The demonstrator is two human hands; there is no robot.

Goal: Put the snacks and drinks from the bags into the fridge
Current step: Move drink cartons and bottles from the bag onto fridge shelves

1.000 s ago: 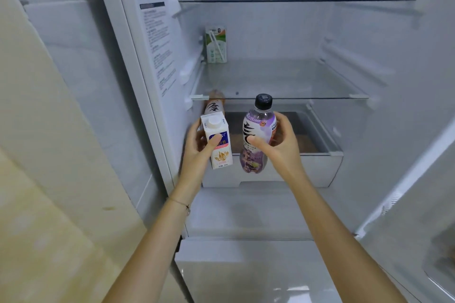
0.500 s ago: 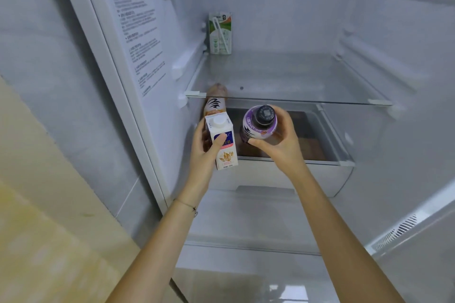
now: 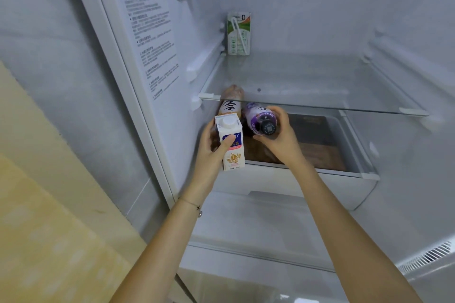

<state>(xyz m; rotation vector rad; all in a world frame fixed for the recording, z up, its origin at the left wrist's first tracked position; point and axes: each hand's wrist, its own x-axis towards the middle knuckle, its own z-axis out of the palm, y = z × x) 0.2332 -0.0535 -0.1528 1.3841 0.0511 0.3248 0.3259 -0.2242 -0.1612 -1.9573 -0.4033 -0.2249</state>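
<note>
I see open room across the middle and right of the glass shelf (image 3: 312,81); a green carton (image 3: 238,33) stands in its far left corner. Below, the left of the slot over the drawer (image 3: 332,187) is crowded: a peach bottle (image 3: 232,103) lies there, my left hand (image 3: 209,152) with the white carton (image 3: 231,145) is near the fridge wall (image 3: 182,130), and my right hand (image 3: 280,138) holds the purple bottle (image 3: 261,118) just under the shelf edge. The drawer's right side is open.
</note>
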